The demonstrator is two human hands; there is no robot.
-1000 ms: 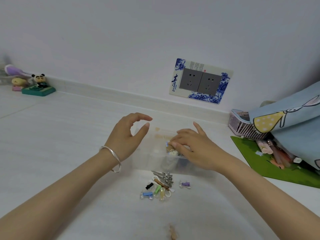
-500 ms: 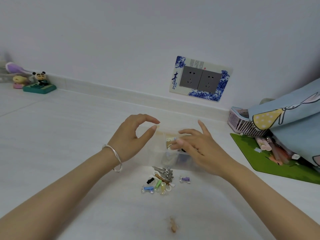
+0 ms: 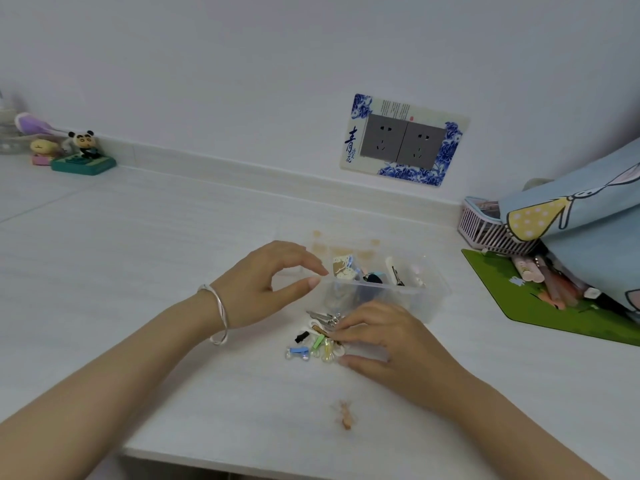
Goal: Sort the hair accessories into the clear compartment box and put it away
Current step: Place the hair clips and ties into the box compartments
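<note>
Left hand (image 3: 258, 289): hovers at 9 o'clock of the clear compartment box (image 3: 426, 299), thumb and forefinger curved apart in a wide C, nothing between them; forefinger tip just beside the box's left rim, contact not clear. Silver bangle (image 3: 219, 313) on the wrist.
Right hand (image 3: 384, 336): palm down over the right edge of the loose pile, fingers bent, tips pressing among the clips; whether one is actually pinched cannot be told.
Clear compartment box: open, standing on the white table (image 3: 173, 244) at centre, at 12 o'clock from the pile. Inside, a patterned cream clip (image 3: 343, 268) in the left section, dark and blue pieces in the middle, white pieces to the right.
Loose pile (image 3: 320, 336): at 6 o'clock of the box, just beside its near wall. Silver metal clips (image 3: 323, 317) at the top, a black clip (image 3: 302, 336), a green clip (image 3: 318, 341), a blue clip (image 3: 298, 351), and a clear yellowish one (image 3: 327, 351).
Stray item (image 3: 344, 415): small orange-tan piece, at 6 o'clock from the pile, well apart; too blurred to identify.
Surroundings: green mat (image 3: 540, 306) at 3 o'clock, pink basket (image 3: 485, 226) behind it, panda figurine (image 3: 85, 143) far off at 10 o'clock, wall socket (image 3: 403, 142) at 12 o'clock.
</note>
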